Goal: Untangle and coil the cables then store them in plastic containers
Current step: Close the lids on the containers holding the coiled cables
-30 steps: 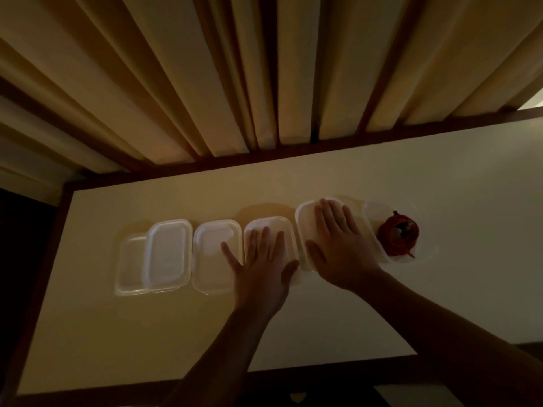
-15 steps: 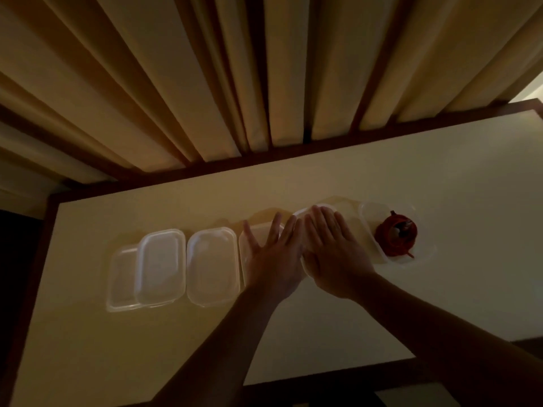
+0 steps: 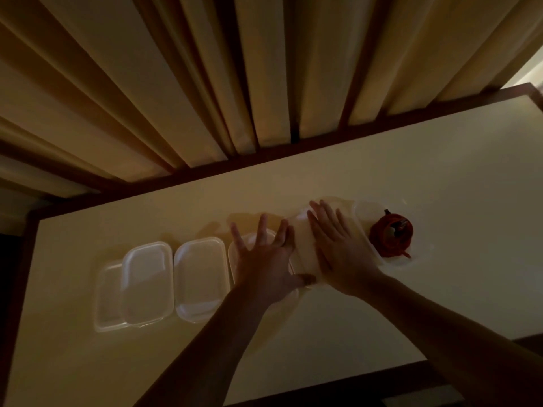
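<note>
Cables: one red coiled cable (image 3: 391,238) sat in an open clear container (image 3: 364,214) at the right end of the row, wound in a round bundle, with a loose end sticking out at the bottom right. Containers were translucent white plastic, rectangular with rounded corners, lined up side by side on the desk (image 3: 323,333). I counted about six, the leftmost two overlapping; the exact count was unclear in the dim light. My left hand (image 3: 266,259) lay flat on one lid (image 3: 235,254), fingers (image 3: 261,227) spread wide. My right hand (image 3: 340,248) pressed flat on the next lid (image 3: 304,248), fingers together, gripping nothing. Desk was pale cream with a dark wooden edge. Beige pleated curtains (image 3: 264,69) hung behind it. Room was dark.
</note>
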The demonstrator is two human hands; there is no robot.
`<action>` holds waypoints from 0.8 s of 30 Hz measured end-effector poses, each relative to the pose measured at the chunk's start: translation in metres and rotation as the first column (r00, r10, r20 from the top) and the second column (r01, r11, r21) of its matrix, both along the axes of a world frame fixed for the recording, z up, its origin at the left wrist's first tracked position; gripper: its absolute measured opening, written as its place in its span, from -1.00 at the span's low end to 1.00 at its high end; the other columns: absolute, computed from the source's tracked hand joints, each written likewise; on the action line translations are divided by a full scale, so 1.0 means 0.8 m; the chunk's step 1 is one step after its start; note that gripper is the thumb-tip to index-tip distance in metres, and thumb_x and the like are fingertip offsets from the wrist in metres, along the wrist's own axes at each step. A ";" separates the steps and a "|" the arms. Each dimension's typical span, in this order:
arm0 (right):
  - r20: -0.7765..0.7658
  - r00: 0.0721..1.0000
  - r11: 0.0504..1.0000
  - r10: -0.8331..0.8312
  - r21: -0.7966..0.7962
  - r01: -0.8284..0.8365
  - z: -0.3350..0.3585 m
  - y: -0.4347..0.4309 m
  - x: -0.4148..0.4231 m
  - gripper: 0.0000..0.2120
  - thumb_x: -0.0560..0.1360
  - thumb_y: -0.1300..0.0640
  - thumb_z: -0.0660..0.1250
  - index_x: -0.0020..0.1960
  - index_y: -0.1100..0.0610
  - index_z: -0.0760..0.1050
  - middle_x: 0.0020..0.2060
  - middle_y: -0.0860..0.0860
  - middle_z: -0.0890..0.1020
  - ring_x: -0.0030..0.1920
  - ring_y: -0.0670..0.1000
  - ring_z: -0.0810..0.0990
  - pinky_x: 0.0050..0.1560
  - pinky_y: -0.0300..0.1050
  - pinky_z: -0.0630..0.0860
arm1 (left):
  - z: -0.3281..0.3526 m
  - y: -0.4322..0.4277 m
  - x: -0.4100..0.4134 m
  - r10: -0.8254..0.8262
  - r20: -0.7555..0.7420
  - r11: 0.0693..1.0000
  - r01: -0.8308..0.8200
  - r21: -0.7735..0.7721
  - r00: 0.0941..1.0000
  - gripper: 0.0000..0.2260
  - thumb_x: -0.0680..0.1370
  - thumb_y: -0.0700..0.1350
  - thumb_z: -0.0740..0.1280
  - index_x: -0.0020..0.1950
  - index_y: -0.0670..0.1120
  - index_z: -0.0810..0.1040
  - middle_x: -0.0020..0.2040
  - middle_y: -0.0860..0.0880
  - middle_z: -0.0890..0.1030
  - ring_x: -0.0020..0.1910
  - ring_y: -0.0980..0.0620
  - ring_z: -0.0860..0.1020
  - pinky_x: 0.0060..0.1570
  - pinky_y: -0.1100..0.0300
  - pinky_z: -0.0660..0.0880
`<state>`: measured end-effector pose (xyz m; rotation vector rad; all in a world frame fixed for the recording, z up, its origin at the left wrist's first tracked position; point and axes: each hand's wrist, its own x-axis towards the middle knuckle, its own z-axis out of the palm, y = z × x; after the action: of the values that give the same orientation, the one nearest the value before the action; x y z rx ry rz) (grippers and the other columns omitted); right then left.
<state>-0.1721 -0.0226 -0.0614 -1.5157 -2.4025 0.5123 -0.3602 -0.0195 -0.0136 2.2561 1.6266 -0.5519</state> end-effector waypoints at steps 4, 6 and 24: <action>0.060 0.998 1.000 0.024 -0.001 -0.024 -0.002 0.006 0.003 -0.39 0.65 0.04 -0.01 0.62 0.28 0.01 0.63 0.17 0.01 0.64 0.10 -0.14 0.61 0.08 -0.05 | 0.007 0.000 0.008 -0.008 -0.048 1.000 0.008 -0.001 0.999 0.02 0.45 0.57 0.11 0.68 0.01 -0.17 0.69 0.07 -0.20 0.62 -0.22 -0.35 0.26 -0.63 -0.35; 0.031 0.999 1.000 0.006 -0.003 -0.006 -0.004 0.005 0.001 -0.37 0.64 -0.01 -0.01 0.61 0.29 0.06 0.63 0.17 0.05 0.63 0.08 -0.13 0.61 0.02 -0.02 | 0.008 0.000 0.011 -0.011 -0.071 1.000 0.011 -0.002 0.997 0.02 0.46 0.55 0.12 0.68 -0.01 -0.18 0.69 0.05 -0.21 0.61 -0.24 -0.36 0.24 -0.63 -0.36; -0.186 0.982 0.978 -0.043 -0.210 0.003 0.004 0.010 0.018 -0.37 0.64 0.03 -0.03 0.65 0.13 -0.12 0.63 -0.02 -0.16 0.58 -0.14 -0.34 0.62 0.07 -0.18 | 0.018 -0.003 0.022 0.073 -0.012 0.993 -0.074 -0.093 0.997 -0.03 0.53 0.38 0.29 0.68 -0.03 -0.19 0.68 0.05 -0.26 0.62 -0.15 -0.36 0.27 -0.66 -0.34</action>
<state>-0.1578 -0.0146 -0.0579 -1.4978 -2.2406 0.8871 -0.3424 -0.0218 0.0009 2.1213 1.6451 -0.6062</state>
